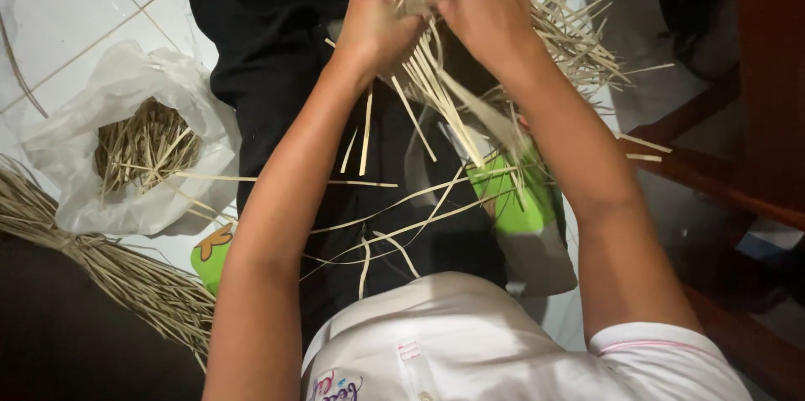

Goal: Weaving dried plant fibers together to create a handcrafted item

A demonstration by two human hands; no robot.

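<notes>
Both hands bunching dry straw strips, mid-gather.
Plastic bag (126, 145) of scraps sits far left of left hand (381, 28); left fist and right hand (478, 2) both clamp the straw bundle (436, 91). Next likely needs binding; keep grip tight.

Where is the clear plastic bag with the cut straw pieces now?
In the head view, the plastic bag lies on the white tiled floor at the left, just above the tied straw bundle.

bag (126, 116) left of arms, cuttings (147, 145) in it | bundle (109, 271) before bag | strips (503, 49) in both hands
</notes>
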